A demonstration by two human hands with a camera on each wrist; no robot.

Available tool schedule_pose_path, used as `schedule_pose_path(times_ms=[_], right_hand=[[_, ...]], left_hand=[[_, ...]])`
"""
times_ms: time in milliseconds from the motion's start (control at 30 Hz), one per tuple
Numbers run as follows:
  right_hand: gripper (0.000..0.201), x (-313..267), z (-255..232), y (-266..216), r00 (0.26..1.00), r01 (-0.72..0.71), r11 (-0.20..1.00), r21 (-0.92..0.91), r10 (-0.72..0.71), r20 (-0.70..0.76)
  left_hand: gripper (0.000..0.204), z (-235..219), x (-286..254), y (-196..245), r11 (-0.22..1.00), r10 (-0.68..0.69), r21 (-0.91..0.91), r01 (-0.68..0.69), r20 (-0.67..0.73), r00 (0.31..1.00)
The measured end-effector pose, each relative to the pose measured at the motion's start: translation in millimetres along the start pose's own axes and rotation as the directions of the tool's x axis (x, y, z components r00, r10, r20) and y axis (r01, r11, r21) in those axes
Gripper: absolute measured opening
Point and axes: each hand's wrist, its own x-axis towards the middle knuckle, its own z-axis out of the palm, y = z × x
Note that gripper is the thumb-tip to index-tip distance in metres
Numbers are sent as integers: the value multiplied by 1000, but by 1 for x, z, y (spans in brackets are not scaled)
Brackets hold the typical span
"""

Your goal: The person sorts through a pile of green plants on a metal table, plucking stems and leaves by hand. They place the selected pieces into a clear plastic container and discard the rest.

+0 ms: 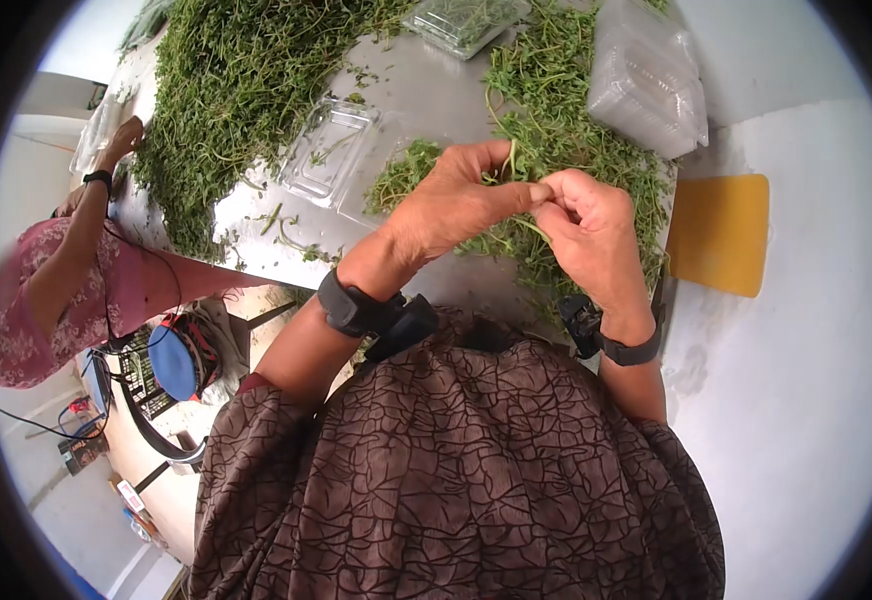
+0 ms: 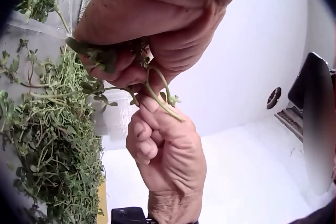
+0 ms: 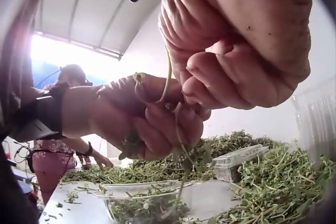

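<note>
My left hand holds several leafy green sprigs that look like purslane; the left wrist view shows leaves poking out between its fingers. A bent stem curves out toward my right hand, whose thumb and forefinger pinch at it. Both hands meet fingertip to fingertip above the table. Beneath the left hand stands an open clear clamshell box, its base partly filled with greens and its lid folded back. Loose greens lie below and beyond the right hand.
A large heap of greens covers the table's left side. Another clear box holding greens sits farther back. Stacked clear containers stand at the right edge, near a yellow panel. Another person works at the left.
</note>
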Motion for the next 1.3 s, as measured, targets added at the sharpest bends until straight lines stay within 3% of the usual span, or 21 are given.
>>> schedule_pose_path(times_ms=[167,233,267,333,367,433,533,800,867,900,933,967,1000,1033,1100,1167,1233,1300], right_hand=[[9,-11,-12,8,998,-41,998,47,43,-36],[12,-19,-18,11,999,3,956,-295,11,45],[12,-22,-20,15,999,4,957,-291,9,43],[10,-30,-17,34,986,151,829,-538,-89,140],[10,-34,-14,40,987,148,831,-536,-88,136],[22,-39,-7,51,982,151,714,-684,-26,189],[6,-42,7,61,975,224,684,-695,-153,163],[5,-41,19,56,967,238,598,-765,-221,128],[4,-44,19,43,952,210,757,-618,-301,-45],[4,-44,15,38,951,200,745,-637,-305,-58],[3,-44,11,35,985,47,901,-432,-114,-131],[2,-44,7,31,984,-116,975,-189,87,-158],[3,-43,4,23,983,-100,994,-47,91,-160],[3,-43,0,10,980,-99,993,-59,87,-177],[6,-43,-4,-21,957,-253,943,215,278,-89],[9,-45,-1,-35,961,-235,927,293,266,-73],[10,-45,6,-45,959,-266,868,420,284,19],[11,-46,16,-49,969,-229,881,415,245,15]], left_hand=[[13,-2,4,-6,998,-50,-46,49,-22,999],[8,-9,2,-9,971,-87,-234,53,-136,987],[7,-15,-1,-9,945,-94,-323,49,-124,988],[8,-25,-6,-12,934,-101,-355,44,-143,985],[8,-27,-9,-13,919,-112,-391,41,-161,981],[8,-27,-14,-7,904,-165,-422,66,-203,965],[7,-46,-20,-11,782,-188,-619,69,-130,973],[8,-73,-38,-2,737,-118,-676,-12,-146,982],[8,-77,-40,-2,745,-86,-667,-12,-114,990],[8,-76,-40,0,742,-71,-670,-8,-91,993],[8,-74,-41,1,772,-67,-636,-11,-98,993],[9,-73,-40,3,800,-62,-600,-14,-107,992],[9,-73,-38,-1,811,-47,-585,0,-64,997],[9,-69,-37,0,810,-36,-586,2,-47,998],[11,-58,-40,1,904,-48,-428,21,-53,997],[12,-51,-40,0,936,1,-352,2,7,1000],[13,-38,-42,2,975,-78,-201,92,74,994],[14,-31,-44,-1,979,-45,-193,69,125,991]])
